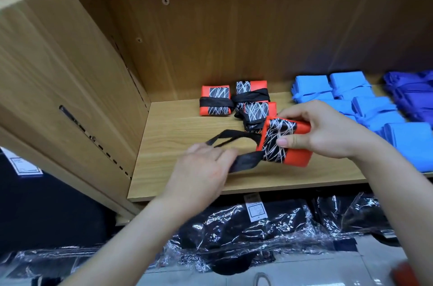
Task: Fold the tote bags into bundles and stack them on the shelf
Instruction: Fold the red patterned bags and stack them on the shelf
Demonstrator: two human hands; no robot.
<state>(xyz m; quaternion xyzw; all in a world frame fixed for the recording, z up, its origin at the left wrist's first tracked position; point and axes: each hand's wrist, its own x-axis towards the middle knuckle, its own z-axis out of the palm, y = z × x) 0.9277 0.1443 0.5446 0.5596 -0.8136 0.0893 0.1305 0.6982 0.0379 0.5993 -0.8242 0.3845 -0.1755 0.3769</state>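
My right hand [325, 132] grips a folded red tote bag [296, 156] with a black panel of white lines, held just above the wooden shelf [178, 182]. Its black strap [246, 162] trails out to the left, and my left hand [202, 172] pinches that strap. A second loop of strap [232, 137] lies on the shelf behind my left hand. Three finished red bundles tied with black straps sit behind: one at the left [215, 100], one at the back [251, 91] and one nearer [257, 113], partly hidden by the held bag.
Light blue bundles [351, 96] fill the shelf to the right, with dark blue ones [412, 93] at the far right. The shelf's side wall [70, 88] stands at the left. Black items in clear plastic wrap [246, 231] lie below the shelf.
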